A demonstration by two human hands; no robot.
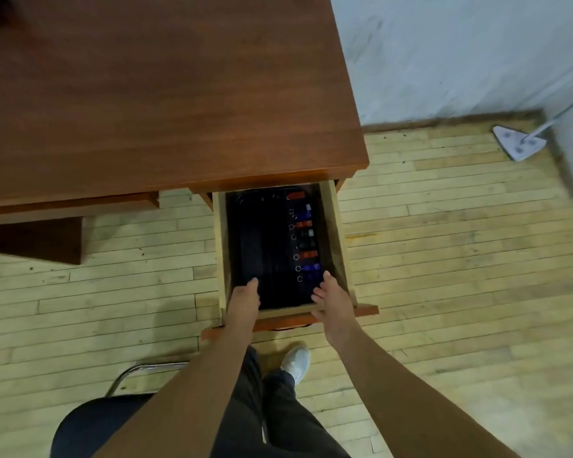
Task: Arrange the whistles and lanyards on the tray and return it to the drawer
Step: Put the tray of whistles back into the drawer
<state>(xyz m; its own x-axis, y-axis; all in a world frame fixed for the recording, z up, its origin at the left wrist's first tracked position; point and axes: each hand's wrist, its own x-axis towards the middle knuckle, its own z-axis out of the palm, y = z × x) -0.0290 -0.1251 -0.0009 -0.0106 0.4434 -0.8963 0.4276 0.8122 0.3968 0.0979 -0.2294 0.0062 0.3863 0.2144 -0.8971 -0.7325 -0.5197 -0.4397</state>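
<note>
Open drawer (336,233); black tray (242,206) inside

Left hand (244,297), right hand (333,297) at tray (245,233) in drawer (337,226).

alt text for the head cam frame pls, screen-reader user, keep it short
Seen from above, a person's left hand and right hand are at the near end of a black tray lying in an open desk drawer; whether they grip it is unclear. Red, blue and dark whistles line the tray's right side, dark lanyards its left.
</note>
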